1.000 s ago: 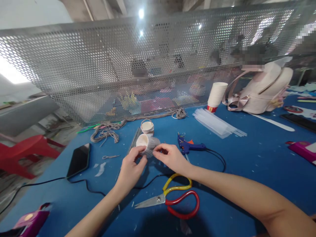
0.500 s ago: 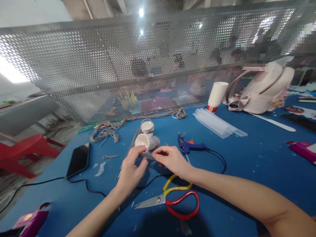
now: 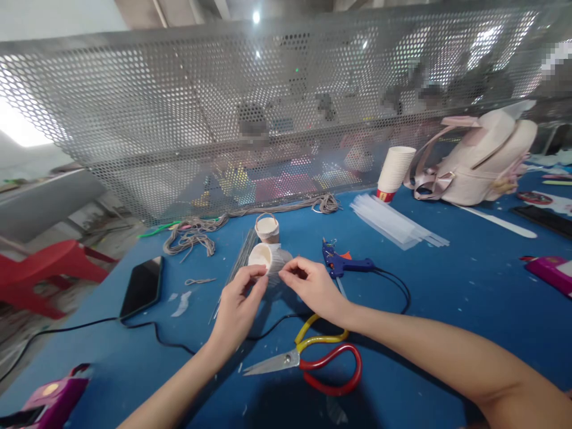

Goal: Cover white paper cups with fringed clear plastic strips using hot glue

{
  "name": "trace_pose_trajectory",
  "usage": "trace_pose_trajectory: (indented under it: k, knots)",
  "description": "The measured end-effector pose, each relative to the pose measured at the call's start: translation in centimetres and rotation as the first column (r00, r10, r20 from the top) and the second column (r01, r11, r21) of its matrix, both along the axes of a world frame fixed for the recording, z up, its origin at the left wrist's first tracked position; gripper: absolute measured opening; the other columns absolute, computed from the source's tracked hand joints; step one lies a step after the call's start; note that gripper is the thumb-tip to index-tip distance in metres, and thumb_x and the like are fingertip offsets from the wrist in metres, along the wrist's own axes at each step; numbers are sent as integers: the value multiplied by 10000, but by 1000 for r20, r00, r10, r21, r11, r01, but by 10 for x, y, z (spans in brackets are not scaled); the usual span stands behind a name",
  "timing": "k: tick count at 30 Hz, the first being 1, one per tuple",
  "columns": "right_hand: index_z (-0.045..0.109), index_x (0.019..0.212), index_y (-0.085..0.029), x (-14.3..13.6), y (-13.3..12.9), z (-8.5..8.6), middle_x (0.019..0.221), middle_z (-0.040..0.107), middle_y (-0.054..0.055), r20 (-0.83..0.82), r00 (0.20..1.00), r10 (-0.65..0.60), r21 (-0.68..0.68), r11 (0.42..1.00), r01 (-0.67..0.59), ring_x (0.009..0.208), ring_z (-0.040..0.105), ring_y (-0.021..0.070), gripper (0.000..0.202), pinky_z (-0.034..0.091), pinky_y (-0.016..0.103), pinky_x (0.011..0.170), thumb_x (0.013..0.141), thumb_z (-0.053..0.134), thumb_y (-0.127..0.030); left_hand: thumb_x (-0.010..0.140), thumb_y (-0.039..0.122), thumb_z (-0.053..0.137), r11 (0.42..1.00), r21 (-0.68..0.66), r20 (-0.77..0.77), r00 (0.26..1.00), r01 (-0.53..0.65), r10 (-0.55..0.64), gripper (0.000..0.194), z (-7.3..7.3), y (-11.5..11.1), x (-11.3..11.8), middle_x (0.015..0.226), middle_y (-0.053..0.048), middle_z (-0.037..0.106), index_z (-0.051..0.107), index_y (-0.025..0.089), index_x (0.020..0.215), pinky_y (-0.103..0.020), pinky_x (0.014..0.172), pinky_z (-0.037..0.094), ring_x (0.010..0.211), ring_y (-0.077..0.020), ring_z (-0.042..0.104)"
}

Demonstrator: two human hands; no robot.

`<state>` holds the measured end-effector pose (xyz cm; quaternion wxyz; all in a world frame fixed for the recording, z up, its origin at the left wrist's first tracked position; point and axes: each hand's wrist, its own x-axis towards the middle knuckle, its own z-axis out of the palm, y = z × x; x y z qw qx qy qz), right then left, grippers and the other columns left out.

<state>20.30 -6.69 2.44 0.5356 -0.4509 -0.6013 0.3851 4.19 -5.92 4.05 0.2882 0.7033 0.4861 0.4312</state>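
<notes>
A white paper cup lies on its side, its open mouth facing me and to the left. Grey-white wrapping covers its outside. My left hand is closed in a pinch on the cup's lower rim, thumb and fingertips close together. At the cup's right side, my right hand has its thumb and fingertips pressed together against the wrapping's edge; what they pinch is too small to make out. Just behind stands a small white bucket-like cup with a thin brown handle.
Yellow-and-red-handled scissors lie in front of my hands. To the right are a blue glue gun, translucent strips, stacked paper cups and a backpack. Thin wires, grey cord and a phone lie left.
The cup has shifted slightly right. The loose flap under it now lies closer against its side, and my right hand has moved a little up and right along the wrapping.
</notes>
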Motion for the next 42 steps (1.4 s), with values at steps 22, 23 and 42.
trace_pose_trajectory:
  k: [22,23,42]
  knots:
    - [533,645,-177,-3,4,-3,581,530,-37,-8,1000,-14,-133,991,13,549,473,104,102,378,229,529,708,587,-236,692,347,645,963,-269,143,988,-15,55,186,8,5,8,567,37,588,647,167,644,-221,585,387,574,-120,500]
    - [533,646,-177,-3,4,-2,583,528,-37,-9,1000,-14,-130,991,13,551,469,104,107,376,230,532,712,585,-243,680,338,658,956,-295,182,981,-8,65,180,8,6,8,554,39,584,649,166,630,-215,574,383,563,-115,493]
    - [470,1086,-191,1,9,-10,1067,603,69,-413,906,97,-418,863,-283,808,614,137,420,537,265,655,719,673,-205,739,324,584,874,-442,526,847,202,70,199,2,21,-9,742,-18,640,686,154,746,-217,558,492,687,-144,553]
